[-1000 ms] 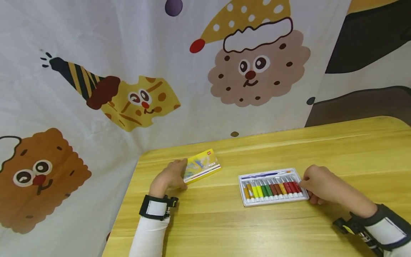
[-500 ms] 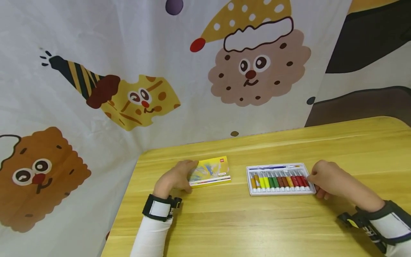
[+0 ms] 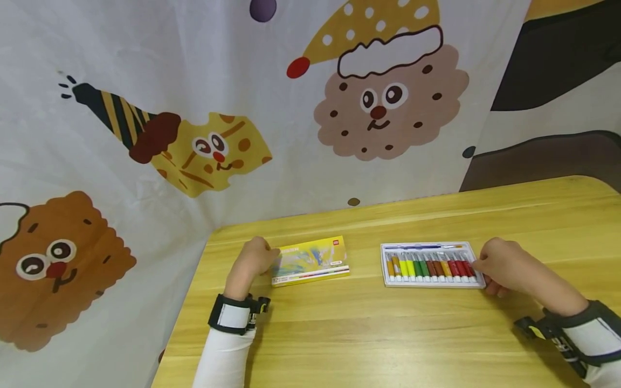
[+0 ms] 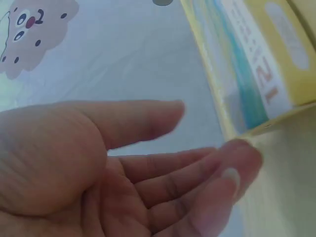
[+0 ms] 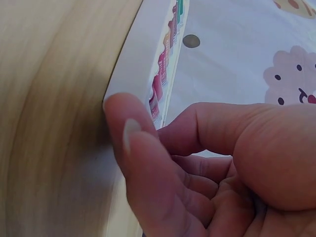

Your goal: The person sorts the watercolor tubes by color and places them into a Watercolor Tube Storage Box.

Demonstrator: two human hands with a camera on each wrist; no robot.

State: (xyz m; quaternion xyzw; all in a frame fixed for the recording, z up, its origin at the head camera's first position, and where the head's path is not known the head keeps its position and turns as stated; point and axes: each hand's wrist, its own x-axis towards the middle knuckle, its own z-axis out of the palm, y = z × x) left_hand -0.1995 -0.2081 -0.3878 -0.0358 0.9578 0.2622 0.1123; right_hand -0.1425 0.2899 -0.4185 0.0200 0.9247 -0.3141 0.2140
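In the head view a yellow paint box [image 3: 312, 258] lies flat on the table, its printed face up. My left hand [image 3: 249, 267] is at its left end. The left wrist view shows the left thumb apart from the fingers, with fingertips [image 4: 244, 155] right at the box's corner. To the right lies a white paint tray [image 3: 434, 285] holding a row of coloured paint tubes [image 3: 432, 268] and a blue-handled paintbrush [image 3: 424, 247]. My right hand [image 3: 514, 267] pinches the tray's right end between thumb and forefinger; the thumb tip is partly hidden in the right wrist view.
Both things lie on a wooden table [image 3: 364, 334], with a gap between box and tray. Behind its back edge hangs a white cloth [image 3: 291, 178] with cartoon biscuits. A band with a camera [image 3: 237, 313] is strapped round each wrist.
The paint box has shifted right and turned straighter; my left hand then drew back to its left end. The tray has slid right and away, with my right hand still on its end.
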